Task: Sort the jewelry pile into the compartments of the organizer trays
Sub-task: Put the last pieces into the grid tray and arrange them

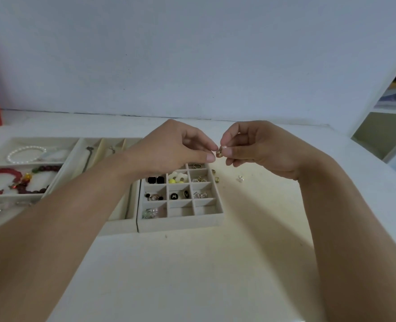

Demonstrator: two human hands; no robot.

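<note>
From my side I see two bare forearms coming in from the lower edge of the view. No sleeve covers them up to where the picture ends. The left hand (176, 147) and the right hand (259, 147) carry no glove, and on the wrists I see no watch and no bracelet. The visible thumbnails are short and unpainted.

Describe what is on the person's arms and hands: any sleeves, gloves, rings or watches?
Both forearms are bare as far as the frame shows. The left hand and right hand wear no gloves, and no rings, watch or wristband are visible on them.
</note>
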